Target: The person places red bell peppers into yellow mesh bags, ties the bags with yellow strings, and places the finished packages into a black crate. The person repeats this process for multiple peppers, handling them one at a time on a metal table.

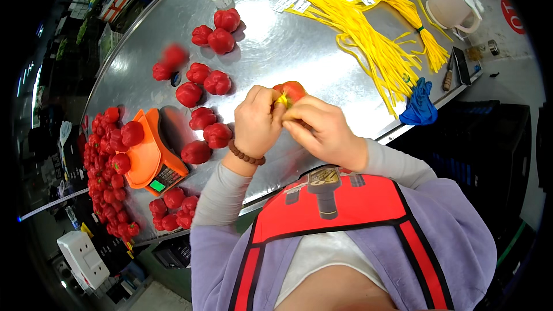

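Note:
In front of my chest, both hands meet at a red bell pepper (293, 90) over the metal table. A gathered piece of yellow netting (281, 99) lies against the pepper. My left hand (259, 116), with a brown bead bracelet at its wrist, pinches the netting between thumb and fingers. Close against it, my right hand (322, 127) has thumb and forefinger pressed together at the netting; what exactly they pinch is hidden. Left of my hands, red bell peppers (217, 134) sit in small groups, one pepper (174, 55) blurred.
An orange digital scale (149, 151) stands at the left beside a heap of red peppers (106, 172). Bundles of yellow net bags (358, 30) with labels lie at the far right, near a blue plastic bag (419, 103), a wooden-handled tool (448, 78) and an electric kettle (451, 8).

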`<state>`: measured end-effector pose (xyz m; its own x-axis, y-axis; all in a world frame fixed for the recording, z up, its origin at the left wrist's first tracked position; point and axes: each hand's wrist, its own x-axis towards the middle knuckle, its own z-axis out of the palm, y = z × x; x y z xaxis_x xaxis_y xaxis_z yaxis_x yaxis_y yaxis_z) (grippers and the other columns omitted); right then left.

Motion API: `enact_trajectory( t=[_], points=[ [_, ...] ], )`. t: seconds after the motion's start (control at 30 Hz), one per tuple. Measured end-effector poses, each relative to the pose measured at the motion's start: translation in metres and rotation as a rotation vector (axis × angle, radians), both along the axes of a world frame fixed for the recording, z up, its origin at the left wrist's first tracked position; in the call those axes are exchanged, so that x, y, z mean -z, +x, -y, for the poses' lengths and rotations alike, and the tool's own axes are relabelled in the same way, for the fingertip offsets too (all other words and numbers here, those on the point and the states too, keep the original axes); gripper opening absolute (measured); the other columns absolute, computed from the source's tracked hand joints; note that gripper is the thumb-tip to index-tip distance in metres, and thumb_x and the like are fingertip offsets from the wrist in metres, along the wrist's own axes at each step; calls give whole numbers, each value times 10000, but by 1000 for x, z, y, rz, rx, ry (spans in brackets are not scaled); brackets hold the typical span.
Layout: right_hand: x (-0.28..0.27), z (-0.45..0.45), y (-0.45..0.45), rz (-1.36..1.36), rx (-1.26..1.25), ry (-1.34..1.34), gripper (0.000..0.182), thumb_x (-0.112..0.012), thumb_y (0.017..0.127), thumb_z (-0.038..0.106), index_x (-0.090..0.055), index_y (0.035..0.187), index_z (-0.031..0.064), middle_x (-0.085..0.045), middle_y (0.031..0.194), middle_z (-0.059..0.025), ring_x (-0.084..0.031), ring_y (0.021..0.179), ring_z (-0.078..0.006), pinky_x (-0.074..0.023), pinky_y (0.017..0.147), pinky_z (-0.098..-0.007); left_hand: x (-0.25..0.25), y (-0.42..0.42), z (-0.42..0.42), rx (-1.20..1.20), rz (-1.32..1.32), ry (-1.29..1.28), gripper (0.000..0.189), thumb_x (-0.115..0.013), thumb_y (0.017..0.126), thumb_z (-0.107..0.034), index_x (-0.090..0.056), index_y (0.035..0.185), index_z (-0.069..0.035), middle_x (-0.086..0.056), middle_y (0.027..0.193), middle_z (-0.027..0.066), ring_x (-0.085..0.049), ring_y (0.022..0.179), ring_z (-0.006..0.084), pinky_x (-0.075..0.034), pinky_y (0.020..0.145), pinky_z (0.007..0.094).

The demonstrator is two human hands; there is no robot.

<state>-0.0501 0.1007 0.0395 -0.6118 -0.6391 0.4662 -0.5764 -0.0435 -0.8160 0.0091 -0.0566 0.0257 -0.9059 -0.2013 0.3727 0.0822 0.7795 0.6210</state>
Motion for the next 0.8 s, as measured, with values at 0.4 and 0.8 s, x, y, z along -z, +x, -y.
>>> enact_trajectory(
  t=[0.4, 0.8],
  points=[
    [26, -5, 11, -190, 272, 12, 136, -693, 733, 67, -613, 835, 27, -551, 869, -84, -508, 818, -268, -439, 713, -346, 21, 19, -29, -114, -153, 355, 97, -651, 754, 4, -636, 851, 7, -523, 845, 79, -515, 725, 173, -437, 632, 284],
    [19, -15, 7, -160, 354, 111, 100, -645, 699, 25, -558, 746, 41, -557, 860, -95, -514, 805, -282, -445, 708, -352, 38, 29, -40, 86, -137, 760, 70, -665, 838, -38, -646, 905, -31, -458, 1185, 83, -448, 1122, 186, -373, 961, 324]
  ],
)
